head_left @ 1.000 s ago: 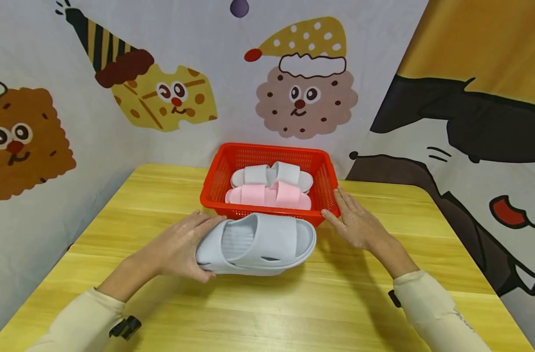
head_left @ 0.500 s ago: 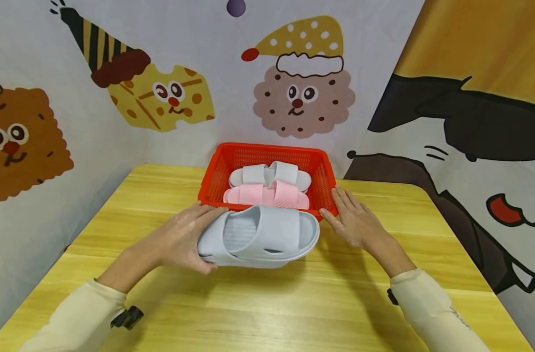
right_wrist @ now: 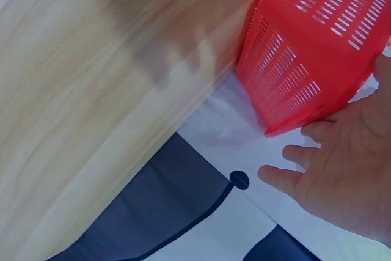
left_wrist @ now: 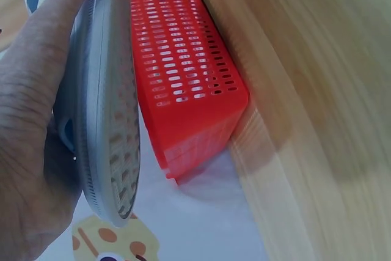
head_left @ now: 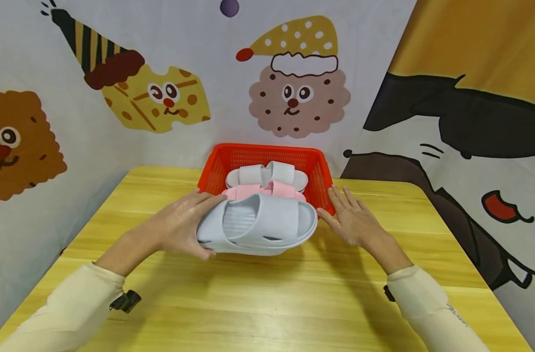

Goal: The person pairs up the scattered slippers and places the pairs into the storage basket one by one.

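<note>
A pale grey slipper (head_left: 272,222) is held in my left hand (head_left: 181,222), which grips it by the heel end at the left. It hovers above the table in front of the red basket (head_left: 267,149), hiding part of the basket's near side. In the left wrist view, the slipper's patterned sole (left_wrist: 125,157) faces the perforated basket wall (left_wrist: 195,114). My right hand (head_left: 357,220) has its fingers spread at the basket's right end; the fingertips appear to touch the rim. Inside the basket lie a white pair of slippers (head_left: 281,172) and a pink slipper (head_left: 247,191), partly covered.
The basket stands at the back of a yellow wood-grain table (head_left: 258,298). Right behind it hangs a cloth backdrop (head_left: 232,98) printed with cartoon figures. A small black device (head_left: 125,301) sits at my left wrist.
The grey slipper has risen in my left hand toward the basket and now covers more of the pink one. My right hand stays at the basket's right end.
</note>
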Tool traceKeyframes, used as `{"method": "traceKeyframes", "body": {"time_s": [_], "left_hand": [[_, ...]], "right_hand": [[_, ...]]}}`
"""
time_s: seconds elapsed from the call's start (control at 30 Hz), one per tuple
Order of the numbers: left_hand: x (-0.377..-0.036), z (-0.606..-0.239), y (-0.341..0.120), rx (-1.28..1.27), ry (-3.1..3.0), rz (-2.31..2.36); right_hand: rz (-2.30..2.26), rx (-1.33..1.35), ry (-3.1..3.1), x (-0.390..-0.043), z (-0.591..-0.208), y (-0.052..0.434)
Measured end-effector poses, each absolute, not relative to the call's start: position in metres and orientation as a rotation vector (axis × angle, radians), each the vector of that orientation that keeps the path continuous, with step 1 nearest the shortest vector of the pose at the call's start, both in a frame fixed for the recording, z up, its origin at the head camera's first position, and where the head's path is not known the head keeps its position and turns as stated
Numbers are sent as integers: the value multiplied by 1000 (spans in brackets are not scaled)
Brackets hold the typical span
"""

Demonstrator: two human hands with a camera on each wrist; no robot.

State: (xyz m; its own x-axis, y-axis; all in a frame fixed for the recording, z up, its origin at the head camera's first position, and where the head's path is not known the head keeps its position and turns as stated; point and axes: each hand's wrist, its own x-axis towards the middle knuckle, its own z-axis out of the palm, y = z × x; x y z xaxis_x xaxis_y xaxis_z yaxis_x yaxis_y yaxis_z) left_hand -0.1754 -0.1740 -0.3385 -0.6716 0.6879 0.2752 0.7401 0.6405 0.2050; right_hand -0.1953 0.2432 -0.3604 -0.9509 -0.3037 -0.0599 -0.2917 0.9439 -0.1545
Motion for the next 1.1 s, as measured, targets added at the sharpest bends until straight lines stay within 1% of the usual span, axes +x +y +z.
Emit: {"method": "traceKeyframes", "body": {"time_s": [0.47,0.7,1.1], "left_hand": [[-183,-328,-170,-1187,-2666,-476],[-196,-322,-166,-1214,-2629,-499],[-216,-318,-160,-1169,-2702,-536]], "right_hand": [[-258,-492,2976,-195,-360,243],[-275,-495,2965,-194,-358,245],[-281,-479,2949,-195,-355,243]]}}
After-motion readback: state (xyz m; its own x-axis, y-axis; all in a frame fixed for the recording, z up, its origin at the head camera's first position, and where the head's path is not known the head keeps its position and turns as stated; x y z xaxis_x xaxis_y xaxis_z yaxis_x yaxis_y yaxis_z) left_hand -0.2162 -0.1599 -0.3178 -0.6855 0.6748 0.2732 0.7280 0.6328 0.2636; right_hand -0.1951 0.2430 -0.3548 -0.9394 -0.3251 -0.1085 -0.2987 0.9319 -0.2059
